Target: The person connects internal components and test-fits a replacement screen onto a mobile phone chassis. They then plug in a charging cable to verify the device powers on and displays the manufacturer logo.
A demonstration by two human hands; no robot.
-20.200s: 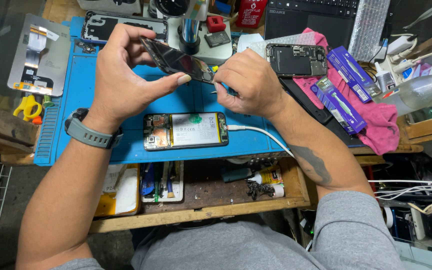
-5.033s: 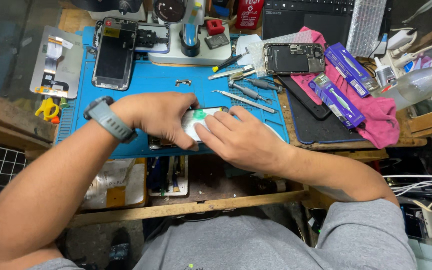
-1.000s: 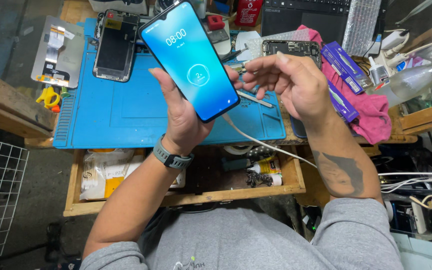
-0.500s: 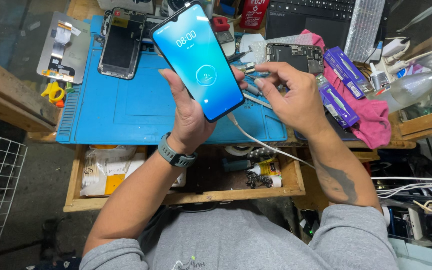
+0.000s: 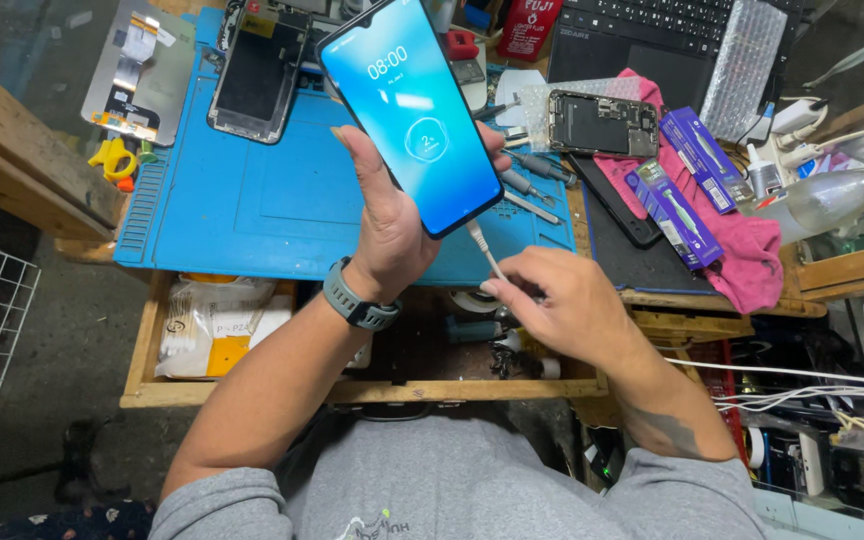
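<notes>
My left hand (image 5: 387,215) holds a smartphone (image 5: 409,110) upright over the blue work mat (image 5: 252,205); its screen is lit blue and faces me. A white charging cable (image 5: 485,254) runs from the phone's bottom edge down to my right hand (image 5: 562,305). My right hand pinches that cable just below the phone, over the open wooden drawer (image 5: 362,390). A grey watch sits on my left wrist.
An opened phone (image 5: 255,70) lies at the mat's far left, another opened phone (image 5: 600,122) at the right. Screwdrivers and tweezers (image 5: 532,185) lie behind the held phone. Purple boxes (image 5: 677,210) rest on a pink cloth (image 5: 742,255). A keyboard (image 5: 652,25) lies at the back.
My right hand has dropped from the tools at the mat's back to the cable below the phone. The phone stayed raised and moved closer to the camera.
</notes>
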